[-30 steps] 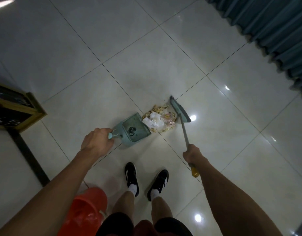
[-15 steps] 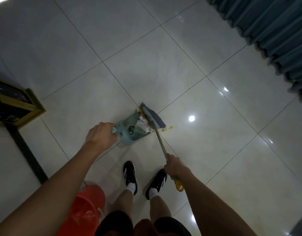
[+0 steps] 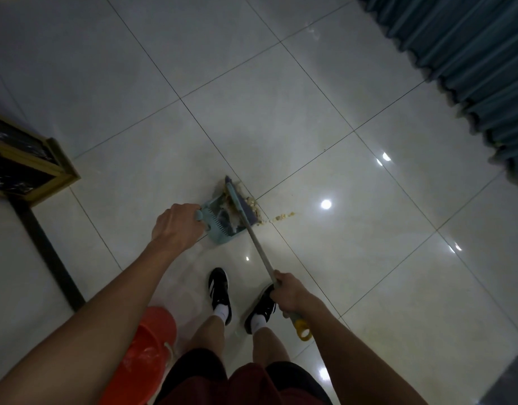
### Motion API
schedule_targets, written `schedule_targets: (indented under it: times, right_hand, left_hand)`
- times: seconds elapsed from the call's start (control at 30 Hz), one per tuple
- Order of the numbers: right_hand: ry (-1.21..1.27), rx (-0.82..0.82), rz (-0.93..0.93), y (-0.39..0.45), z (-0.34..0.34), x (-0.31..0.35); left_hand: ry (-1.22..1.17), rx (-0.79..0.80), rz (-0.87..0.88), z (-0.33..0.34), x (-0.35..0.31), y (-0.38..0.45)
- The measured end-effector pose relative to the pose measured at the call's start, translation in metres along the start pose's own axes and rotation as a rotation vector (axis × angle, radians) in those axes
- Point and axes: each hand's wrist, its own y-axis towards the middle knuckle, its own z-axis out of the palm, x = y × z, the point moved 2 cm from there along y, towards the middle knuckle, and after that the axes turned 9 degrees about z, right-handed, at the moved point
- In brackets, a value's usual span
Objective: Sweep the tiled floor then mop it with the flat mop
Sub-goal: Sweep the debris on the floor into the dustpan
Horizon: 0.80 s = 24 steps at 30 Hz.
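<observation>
A dark table [image 3: 23, 168] with a gold edge is standing at the far left, and an orange bucket [image 3: 140, 358] is sitting by the person's left leg. The left hand [image 3: 175, 226] is gripping the dustpan [image 3: 219, 226] handle, fingers curled round it. The dustpan is resting on the tiled floor [image 3: 281, 97], its mouth meeting the broom [image 3: 241, 206] head. Crumbs [image 3: 281, 217] are lying just beside the head. The right hand [image 3: 289, 293] is gripping the broom handle, fingers wrapped tight. A teal curtain [image 3: 468, 54] is hanging at the right.

Orange bucket [image 3: 148, 355] below the left hand; gold-framed table [image 3: 32, 168] to its left; teal curtain [image 3: 462, 59] above the right hand.
</observation>
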Motion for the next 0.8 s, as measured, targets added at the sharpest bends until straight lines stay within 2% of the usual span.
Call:
schedule_targets:
  times: [0.37, 0.8]
  right_hand:
    - [0.177, -0.007, 0.058, -0.04, -0.008, -0.004]
    - [0.507, 0.012, 0.067, -0.029, -0.015, 0.064]
  left_hand:
    - [-0.015, -0.031, -0.057, -0.013, 0.015, -0.034]
    - [-0.047, -0.04, -0.186, -0.034, 0.084, -0.052]
